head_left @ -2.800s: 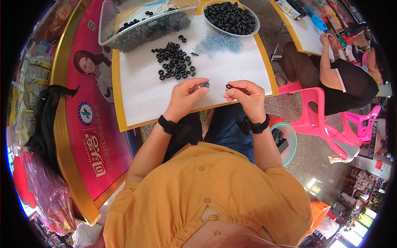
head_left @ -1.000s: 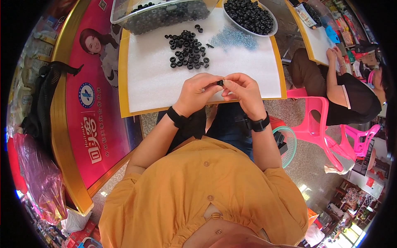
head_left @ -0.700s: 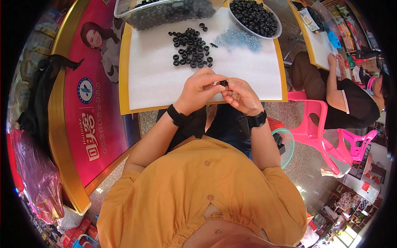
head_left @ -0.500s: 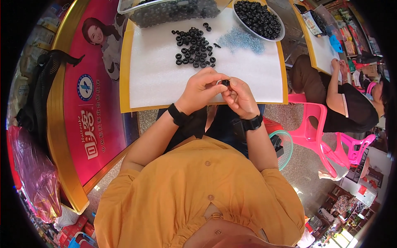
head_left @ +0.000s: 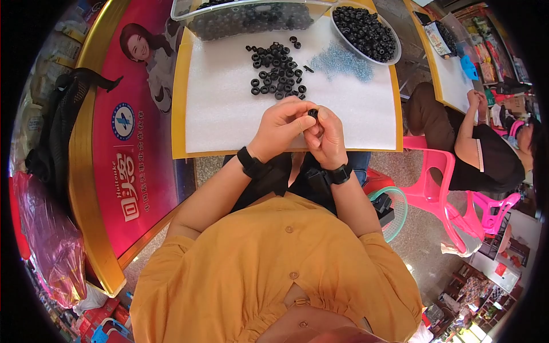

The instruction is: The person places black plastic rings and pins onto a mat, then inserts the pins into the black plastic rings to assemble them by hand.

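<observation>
Over the near part of a white-topped table (head_left: 223, 123), my two hands meet around a small black ring-shaped part (head_left: 313, 114). My left hand (head_left: 281, 124) pinches it from one side, thumb and forefinger closed. From the other side my right hand (head_left: 327, 137) grips it between thumb and fingers; its other fingers are curled. Much of the part is hidden by my fingertips. Just beyond my hands lies a loose pile of similar black rings (head_left: 277, 74). Small light-blue beads (head_left: 343, 62) are spread to the right of the pile.
A clear plastic bin (head_left: 251, 26) of black parts stands at the table's far side. Right of it, a white bowl (head_left: 395, 56) is heaped with black rings. A pink chair (head_left: 436, 171) and a green basket (head_left: 400, 214) stand at right, near a seated person (head_left: 486, 157).
The view has shifted slightly, so the table and its contents appear farther right and lower. My hands stay together on the black ring; my right hand looks slightly turned.
</observation>
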Demonstrator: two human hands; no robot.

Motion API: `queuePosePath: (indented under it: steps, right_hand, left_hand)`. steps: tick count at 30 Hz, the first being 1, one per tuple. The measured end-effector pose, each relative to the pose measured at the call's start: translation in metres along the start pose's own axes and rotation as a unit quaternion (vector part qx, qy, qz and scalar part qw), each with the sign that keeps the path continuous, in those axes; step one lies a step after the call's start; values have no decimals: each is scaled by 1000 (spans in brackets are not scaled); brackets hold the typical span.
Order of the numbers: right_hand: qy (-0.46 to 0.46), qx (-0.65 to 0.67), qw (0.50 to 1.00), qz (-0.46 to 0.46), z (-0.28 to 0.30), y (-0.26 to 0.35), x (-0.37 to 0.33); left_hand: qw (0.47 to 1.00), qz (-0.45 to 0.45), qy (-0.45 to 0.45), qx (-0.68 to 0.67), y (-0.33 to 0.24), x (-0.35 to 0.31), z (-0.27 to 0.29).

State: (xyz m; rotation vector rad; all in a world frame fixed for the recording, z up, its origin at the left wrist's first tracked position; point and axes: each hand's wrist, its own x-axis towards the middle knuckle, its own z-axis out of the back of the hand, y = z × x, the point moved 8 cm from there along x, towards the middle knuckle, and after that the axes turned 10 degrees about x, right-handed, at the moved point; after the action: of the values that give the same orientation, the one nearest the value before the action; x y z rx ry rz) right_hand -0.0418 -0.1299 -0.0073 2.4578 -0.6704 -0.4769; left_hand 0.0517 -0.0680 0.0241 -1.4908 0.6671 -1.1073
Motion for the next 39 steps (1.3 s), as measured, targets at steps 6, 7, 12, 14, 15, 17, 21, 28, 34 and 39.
queuePosePath:
  steps: [6, 7, 12, 14, 15, 17, 21, 28, 34, 39]
  right_hand:
    - [-25, 24, 999, -18, -3, 3, 2]
    - [-26, 24, 999, -31, -4, 2, 1]
    - [-30, -17, 999, -13, -1, 0, 3]
    - [-30, -7, 999, -19, -6, -1, 5]
    - [-40, 12, 999, -20, -9, 0, 4]
    - [-48, 31, 998, -18, -11, 2, 2]
    - [-10, -4, 999, -33, -10, 2, 3]
    - [-53, -114, 990, -64, -12, 36, 0]
    - [-120, -339, 917, 173, 4, 168, 49]
    - [-201, -616, 723, 241, 33, 236, 102]
  left_hand:
    - [998, -9, 10, 59, -1, 1, -4]
    - [998, -8, 11, 59, 0, 1, -4]
    - [992, -43, 3, 115, -6, -1, -2]
    - [996, -28, -9, 88, -4, 2, 0]
    - [998, -9, -21, 59, -1, 2, 2]
    - [999, 13, -15, 42, 4, -1, 1]
    - [994, -16, -36, 97, -5, -2, 1]
    - [999, 27, -25, -15, 9, -3, -6]
    - [997, 44, -18, -67, 9, -5, -5]
    - [999, 41, 8, -17, 11, -2, -8]
